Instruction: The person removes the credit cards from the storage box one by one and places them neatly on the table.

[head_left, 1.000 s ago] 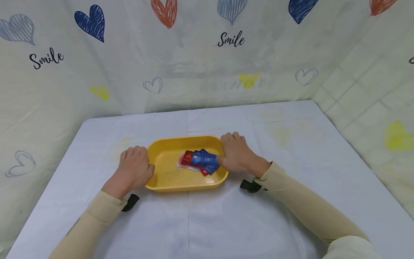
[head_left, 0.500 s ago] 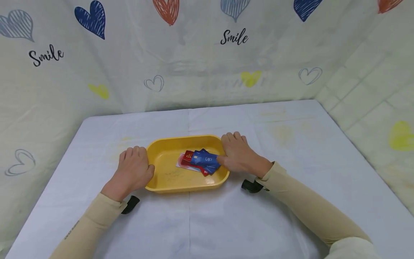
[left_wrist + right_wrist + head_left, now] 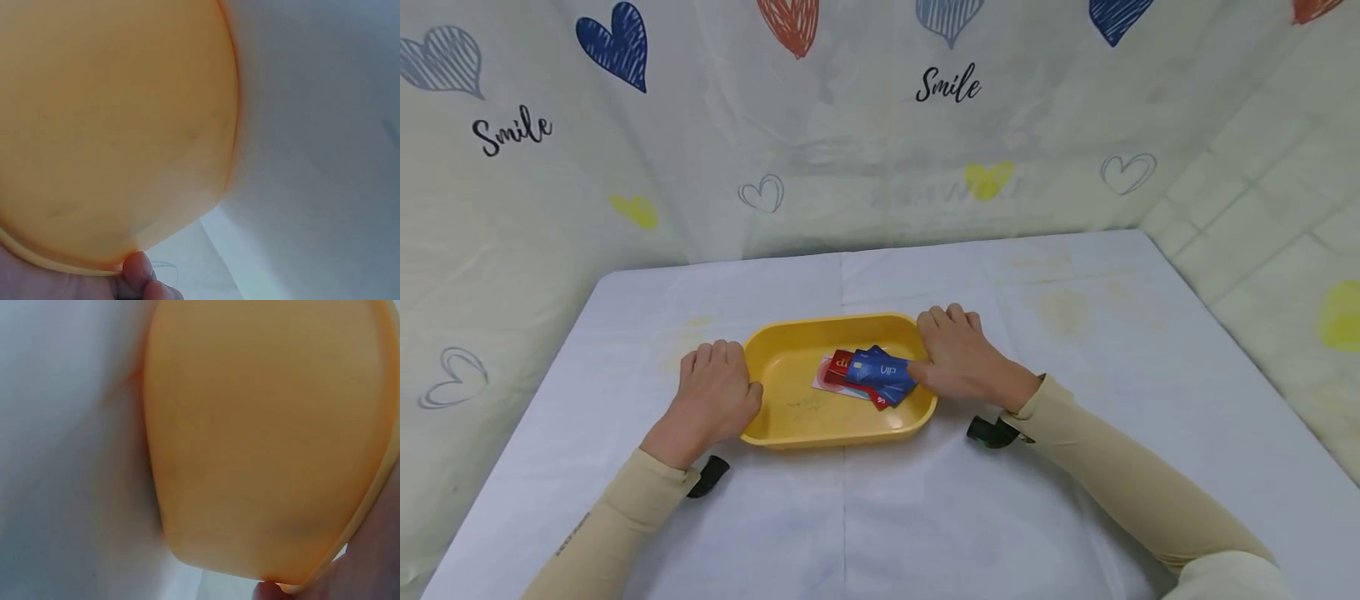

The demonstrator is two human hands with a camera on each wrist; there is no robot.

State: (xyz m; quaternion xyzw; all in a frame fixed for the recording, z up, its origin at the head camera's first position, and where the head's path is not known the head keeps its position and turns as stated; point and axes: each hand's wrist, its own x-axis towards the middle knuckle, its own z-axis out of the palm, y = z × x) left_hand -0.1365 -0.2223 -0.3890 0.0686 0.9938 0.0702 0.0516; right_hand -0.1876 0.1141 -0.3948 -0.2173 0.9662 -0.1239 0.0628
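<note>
A yellow plastic tray [image 3: 805, 421] with rounded corners sits on the white-covered table. My left hand [image 3: 718, 392] grips its left end, fingers curled over the rim and thumb at the inner edge. At the opposite end my right hand [image 3: 955, 354] holds the rim, its thumb reaching inside beside the cards. A small fanned pile of cards lies in the tray's right half: blue cards [image 3: 883, 371] marked VIP on top, red cards [image 3: 838, 367] under them, and a pale pink card [image 3: 822, 379] lowest. Both wrist views show the tray's outer wall [image 3: 112, 125] close up, with fingertips [image 3: 137, 265] at the rim.
White cloth covers the table [image 3: 850, 517]. Behind it hangs a pale backdrop [image 3: 850, 125] printed with hearts and the word Smile. A dark wrist camera [image 3: 709, 477] shows below the left sleeve, another dark camera [image 3: 992, 433] below the right.
The head view has shifted slightly, moving the whole scene a little to the right in frame. Both hands keep their hold on the tray, and the cards lie as before.
</note>
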